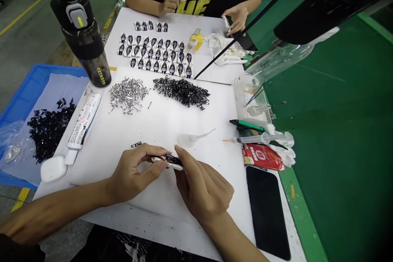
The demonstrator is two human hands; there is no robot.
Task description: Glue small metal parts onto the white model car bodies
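Between my hands, over the near part of the white table (pixel 123 129), is a small white plastic piece with a dark top (pixel 173 160). My left hand (pixel 130 172) pinches its left end between thumb and fingers. My right hand (pixel 204 188) grips the right end, its fingers partly hiding the piece. Just beyond my left fingers lies one small black part (pixel 136 144). A translucent dropper (pixel 192 139) rests past my right hand. Farther off are a heap of small silver pins (pixel 129 94) and a heap of small black parts (pixel 182 92).
Rows of white-and-dark pieces (pixel 157 54) lie before a person opposite, whose hand (pixel 238 18) holds something small. To the left stand a bottle (pixel 81 32), a tube (pixel 84 120), a white case (pixel 53 168) and a blue bin (pixel 14 90). A syringe (pixel 260 138) and phone (pixel 267 213) lie right.
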